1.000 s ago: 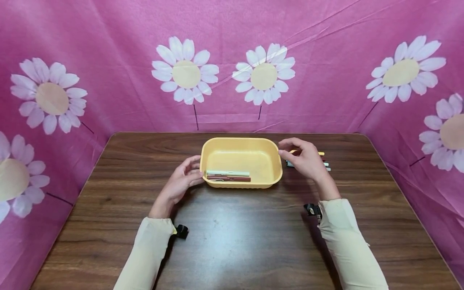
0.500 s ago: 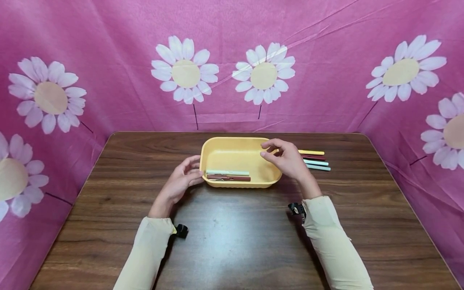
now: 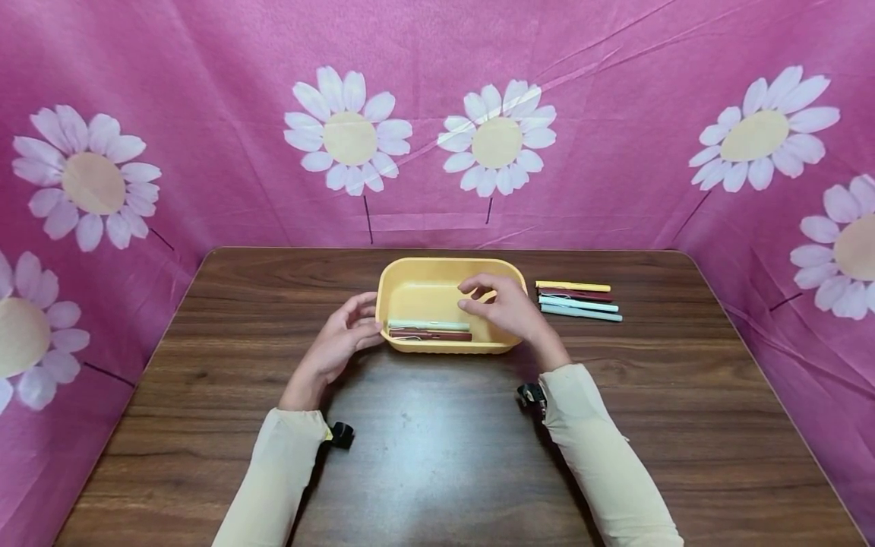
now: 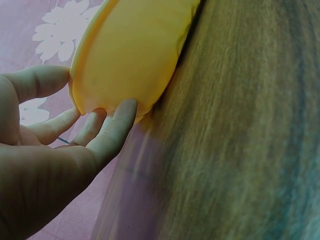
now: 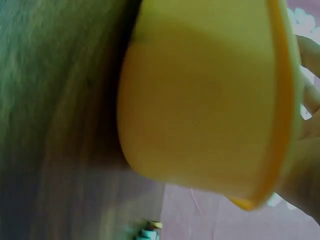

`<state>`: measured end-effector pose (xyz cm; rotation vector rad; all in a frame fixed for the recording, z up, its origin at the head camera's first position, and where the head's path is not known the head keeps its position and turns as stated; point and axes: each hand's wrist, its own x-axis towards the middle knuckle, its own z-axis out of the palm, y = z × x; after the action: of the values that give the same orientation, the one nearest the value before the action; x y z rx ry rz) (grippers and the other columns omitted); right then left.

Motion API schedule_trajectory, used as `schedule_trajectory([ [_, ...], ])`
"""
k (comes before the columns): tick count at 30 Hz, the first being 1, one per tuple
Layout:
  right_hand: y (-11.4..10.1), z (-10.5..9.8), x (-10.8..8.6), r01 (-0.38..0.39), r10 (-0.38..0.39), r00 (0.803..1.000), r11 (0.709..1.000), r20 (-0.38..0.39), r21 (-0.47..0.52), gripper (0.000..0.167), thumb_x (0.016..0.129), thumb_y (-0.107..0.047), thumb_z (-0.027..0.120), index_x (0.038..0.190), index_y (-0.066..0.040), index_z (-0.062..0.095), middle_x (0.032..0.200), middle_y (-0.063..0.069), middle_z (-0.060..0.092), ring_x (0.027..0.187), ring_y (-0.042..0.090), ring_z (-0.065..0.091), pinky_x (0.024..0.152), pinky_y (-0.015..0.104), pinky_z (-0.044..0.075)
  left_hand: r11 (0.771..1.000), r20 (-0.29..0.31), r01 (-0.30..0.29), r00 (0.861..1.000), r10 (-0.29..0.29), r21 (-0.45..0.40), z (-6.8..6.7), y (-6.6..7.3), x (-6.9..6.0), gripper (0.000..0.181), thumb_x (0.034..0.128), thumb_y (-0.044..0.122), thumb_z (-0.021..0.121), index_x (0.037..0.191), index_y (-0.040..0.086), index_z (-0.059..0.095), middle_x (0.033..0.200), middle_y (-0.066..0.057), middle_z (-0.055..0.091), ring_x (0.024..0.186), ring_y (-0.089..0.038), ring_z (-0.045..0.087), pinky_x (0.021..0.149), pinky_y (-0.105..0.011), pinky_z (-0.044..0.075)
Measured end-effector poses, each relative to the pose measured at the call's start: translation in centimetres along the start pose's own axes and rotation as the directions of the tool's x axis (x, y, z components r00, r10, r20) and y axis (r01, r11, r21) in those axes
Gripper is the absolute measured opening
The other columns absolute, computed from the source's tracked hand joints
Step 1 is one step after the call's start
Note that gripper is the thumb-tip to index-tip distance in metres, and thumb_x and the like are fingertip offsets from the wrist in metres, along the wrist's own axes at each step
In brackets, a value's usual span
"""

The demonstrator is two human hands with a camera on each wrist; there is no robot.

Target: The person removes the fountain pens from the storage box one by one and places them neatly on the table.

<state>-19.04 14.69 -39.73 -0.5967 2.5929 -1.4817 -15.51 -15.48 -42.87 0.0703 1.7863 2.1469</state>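
A yellow plastic box (image 3: 451, 263) stands on the table. Inside, along its near wall, lie a pale green pen (image 3: 431, 325) and a dark red pen (image 3: 444, 336). My left hand (image 3: 335, 342) steadies the box's left end, its thumb and fingertips against the rim and outer wall, as the left wrist view also shows. Over the right half of the box hovers my right hand (image 3: 506, 308), fingers loosely bent, thumb and forefinger apart. No object is visible between them. In the right wrist view the box wall hides most of that hand's fingers.
Right of the box several pens lie side by side: a yellow pen (image 3: 573, 286), a dark red pen (image 3: 574, 295), a pale mint pen (image 3: 581, 304) and a light blue pen (image 3: 581, 313). A pink flowered cloth (image 3: 437, 45) hangs behind the wooden table (image 3: 410, 456).
My right hand has moved left, from beside the pens on the right to over the box's inside, uncovering those pens. My left hand and the box have stayed put.
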Motion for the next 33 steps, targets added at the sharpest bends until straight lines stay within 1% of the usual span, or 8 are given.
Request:
schedule_trajectory([
  [9,0.7,1.8,0.9,-0.026,0.031,0.997,0.998,0.074,-0.065,0.024,0.090,-0.013,0.076,0.110,0.000,0.073,0.109,0.012,0.072,0.095,0.027,0.066,0.082,0.039,0.057,1.000,-0.008,-0.004,1.000,0.004,0.002,0.0,0.0,0.0,0.064,0.0948,-0.012,0.054,0.154,-0.004,0.031,0.142,-0.031,0.039,0.119,-0.037,0.052,0.093,-0.032,0.058],
  [14,1.1,2.3,1.2,-0.070,0.078,0.990,0.995,0.120,-0.072,0.023,0.090,-0.013,0.077,0.109,-0.002,0.073,0.106,0.008,0.072,0.093,0.023,0.066,0.084,0.037,0.055,1.000,-0.014,-0.010,1.000,0.010,-0.006,0.1,0.0,0.0,0.065,0.0939,-0.013,0.054,0.154,-0.004,0.031,0.141,-0.031,0.039,0.117,-0.034,0.053,0.092,-0.031,0.058],
  [17,1.1,2.4,1.4,-0.103,0.114,0.981,0.991,0.159,-0.080,0.025,0.090,-0.014,0.078,0.111,-0.003,0.073,0.103,0.007,0.072,0.093,0.022,0.065,0.085,0.037,0.055,1.000,-0.016,-0.014,1.000,0.014,-0.006,0.1,0.0,0.0,0.066,0.0932,-0.013,0.055,0.154,-0.004,0.031,0.141,-0.031,0.039,0.116,-0.034,0.053,0.092,-0.031,0.058],
  [20,1.1,2.5,1.5,-0.134,0.154,0.965,0.985,0.211,-0.110,0.028,0.090,-0.015,0.078,0.115,-0.003,0.072,0.103,0.006,0.072,0.095,0.021,0.064,0.088,0.037,0.055,1.000,-0.016,-0.017,1.000,0.017,-0.002,0.0,0.1,0.0,0.066,0.0929,-0.014,0.055,0.154,-0.004,0.032,0.141,-0.032,0.040,0.116,-0.034,0.054,0.092,-0.031,0.058],
  [23,1.3,2.5,1.6,-0.147,0.183,0.950,0.977,0.254,-0.157,0.029,0.091,-0.015,0.077,0.117,-0.004,0.072,0.107,0.006,0.072,0.097,0.022,0.064,0.091,0.039,0.055,1.000,-0.015,-0.018,1.000,0.018,0.006,0.0,0.1,0.0,0.066,0.0928,-0.014,0.055,0.154,-0.004,0.032,0.141,-0.032,0.040,0.114,-0.032,0.055,0.091,-0.031,0.058],
  [26,1.4,2.6,1.8,-0.140,0.192,0.941,0.971,0.280,-0.194,0.025,0.091,-0.013,0.077,0.115,-0.006,0.073,0.107,0.005,0.072,0.098,0.021,0.064,0.092,0.039,0.054,1.000,-0.019,-0.023,1.000,0.023,0.014,0.0,0.1,0.0,0.067,0.0924,-0.015,0.055,0.154,-0.004,0.032,0.141,-0.032,0.040,0.111,-0.029,0.057,0.090,-0.030,0.059],
  [28,1.5,2.6,1.8,-0.132,0.189,0.939,0.969,0.288,-0.206,0.021,0.091,-0.012,0.076,0.112,-0.007,0.074,0.103,0.004,0.072,0.096,0.020,0.063,0.090,0.038,0.054,1.000,-0.021,-0.024,0.999,0.025,0.017,0.0,0.0,0.0,0.066,0.0926,-0.015,0.055,0.154,-0.004,0.032,0.140,-0.032,0.040,0.109,-0.026,0.058,0.090,-0.030,0.059],
  [33,1.7,2.8,1.9,-0.116,0.185,0.932,0.966,0.310,-0.229,0.014,0.092,-0.012,0.074,0.106,-0.008,0.077,0.086,-0.002,0.068,0.085,0.014,0.060,0.084,0.034,0.053,1.000,-0.025,-0.022,0.999,0.022,0.014,0.0,-0.1,-0.1,0.065,0.0927,-0.015,0.054,0.153,-0.005,0.032,0.140,-0.032,0.040,0.110,-0.026,0.057,0.089,-0.028,0.059],
])
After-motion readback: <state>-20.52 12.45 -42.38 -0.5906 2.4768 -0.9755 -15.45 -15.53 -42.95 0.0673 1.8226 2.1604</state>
